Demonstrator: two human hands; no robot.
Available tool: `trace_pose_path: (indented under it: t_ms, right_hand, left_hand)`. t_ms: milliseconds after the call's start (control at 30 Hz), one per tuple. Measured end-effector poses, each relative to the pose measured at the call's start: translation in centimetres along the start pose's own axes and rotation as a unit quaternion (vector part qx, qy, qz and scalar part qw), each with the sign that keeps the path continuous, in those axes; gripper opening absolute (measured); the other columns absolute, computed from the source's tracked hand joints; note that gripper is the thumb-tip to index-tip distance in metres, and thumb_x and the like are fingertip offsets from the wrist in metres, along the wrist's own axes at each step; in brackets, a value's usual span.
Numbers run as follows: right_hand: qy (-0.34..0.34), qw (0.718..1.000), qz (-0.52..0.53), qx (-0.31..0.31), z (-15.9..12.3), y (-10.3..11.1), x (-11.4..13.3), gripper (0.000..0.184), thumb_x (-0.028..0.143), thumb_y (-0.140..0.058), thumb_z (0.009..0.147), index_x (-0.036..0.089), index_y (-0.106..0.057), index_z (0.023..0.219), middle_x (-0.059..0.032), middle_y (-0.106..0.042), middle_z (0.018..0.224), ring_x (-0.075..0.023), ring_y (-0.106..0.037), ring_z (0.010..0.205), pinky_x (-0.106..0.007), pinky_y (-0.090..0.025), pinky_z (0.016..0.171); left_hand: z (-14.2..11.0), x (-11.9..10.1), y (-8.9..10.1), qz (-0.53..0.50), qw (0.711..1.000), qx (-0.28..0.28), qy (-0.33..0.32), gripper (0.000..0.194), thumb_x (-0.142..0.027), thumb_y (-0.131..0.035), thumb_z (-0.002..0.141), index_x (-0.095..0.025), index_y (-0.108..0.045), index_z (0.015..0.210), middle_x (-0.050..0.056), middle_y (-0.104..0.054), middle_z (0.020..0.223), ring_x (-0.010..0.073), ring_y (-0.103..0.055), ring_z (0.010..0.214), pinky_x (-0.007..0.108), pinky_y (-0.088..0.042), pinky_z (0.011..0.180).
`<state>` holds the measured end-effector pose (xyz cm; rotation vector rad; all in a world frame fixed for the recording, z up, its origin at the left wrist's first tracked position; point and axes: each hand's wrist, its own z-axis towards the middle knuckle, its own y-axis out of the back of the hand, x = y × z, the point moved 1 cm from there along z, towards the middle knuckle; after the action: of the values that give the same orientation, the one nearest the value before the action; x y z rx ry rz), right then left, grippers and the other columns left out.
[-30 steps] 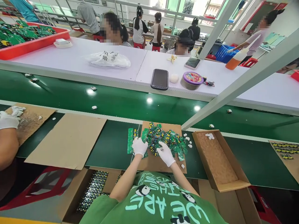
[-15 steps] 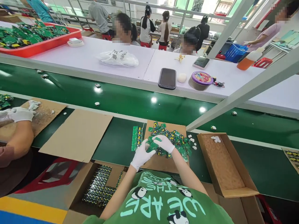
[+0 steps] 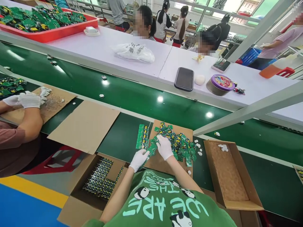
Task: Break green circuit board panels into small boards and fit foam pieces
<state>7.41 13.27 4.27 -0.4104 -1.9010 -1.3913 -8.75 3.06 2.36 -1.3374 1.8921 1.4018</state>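
Note:
A heap of small green circuit boards (image 3: pixel 177 142) lies on a cardboard sheet (image 3: pixel 161 162) on the green bench in front of me. My right hand (image 3: pixel 164 147), in a white glove, rests curled on the near-left edge of the heap, fingers closed on boards. My left hand (image 3: pixel 139 159), also gloved, sits nearer my body with a small green board (image 3: pixel 151 150) pinched in its fingers. A strip of joined boards (image 3: pixel 142 136) lies flat just left of the cardboard.
An open carton of packed boards (image 3: pixel 100 179) stands below my left arm. A shallow cardboard tray (image 3: pixel 228 175) is at right, loose cardboard (image 3: pixel 85 126) at left. A co-worker's gloved hands (image 3: pixel 26 100) work at far left. A green conveyor (image 3: pixel 132 94) and a white shelf with a phone (image 3: pixel 184 78) lie beyond.
My left hand has drawn back toward my body with a board. My right hand stays on the heap. The view has swung left and down.

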Motion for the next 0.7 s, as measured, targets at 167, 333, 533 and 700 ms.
trace_pose_path:
  t_ms: [167, 333, 533, 700]
  right_hand:
    - [-0.012, 0.999, -0.034, -0.014, -0.2, 0.2, -0.6, 0.048, 0.038, -0.053, 0.087, 0.015, -0.058, 0.129, -0.0135, -0.064, 0.122, -0.0261, -0.059, 0.11, -0.041, -0.046, 0.096]
    - [-0.016, 0.998, -0.036, 0.039, -1.2, -1.0, -0.4, 0.022, 0.028, -0.052, 0.087, 0.019, -0.071, 0.085, -0.0032, -0.071, 0.077, -0.0176, -0.064, 0.073, -0.028, -0.05, 0.071]
    - [-0.029, 0.998, -0.05, 0.0, -1.2, 0.7, 0.1, 0.035, 0.03, -0.059, 0.084, 0.017, -0.062, 0.117, -0.0155, -0.064, 0.119, -0.0296, -0.057, 0.115, -0.043, -0.042, 0.099]
    - [-0.07, 0.994, 0.086, -0.002, -1.6, 0.7, -1.0, 0.056, 0.038, -0.056, 0.085, 0.016, -0.048, 0.136, -0.0154, -0.053, 0.137, -0.0286, -0.05, 0.125, -0.046, -0.039, 0.106]
  left_hand:
    - [0.3, -0.7, -0.5, -0.012, 1.0, 0.014, -0.025, 0.039, -0.048, -0.044, 0.084, -0.02, -0.035, 0.058, -0.005, -0.032, 0.057, 0.0124, -0.032, 0.058, 0.025, -0.023, 0.057]
    - [1.2, -1.7, -1.5, 0.004, 1.0, 0.0, -0.013, 0.04, -0.049, -0.05, 0.08, -0.021, -0.037, 0.054, -0.005, -0.035, 0.053, 0.0127, -0.032, 0.055, 0.026, -0.021, 0.055]
    - [1.4, -1.7, -1.7, -0.004, 1.0, -0.023, 0.009, 0.041, -0.046, -0.051, 0.08, -0.021, -0.037, 0.051, -0.004, -0.036, 0.05, 0.014, -0.035, 0.054, 0.027, -0.024, 0.056]
    - [1.6, -2.1, -2.0, -0.072, 0.996, -0.04, 0.014, 0.041, -0.05, -0.037, 0.091, -0.018, -0.062, 0.088, 0.006, -0.066, 0.084, 0.0212, -0.059, 0.081, 0.03, -0.042, 0.074]
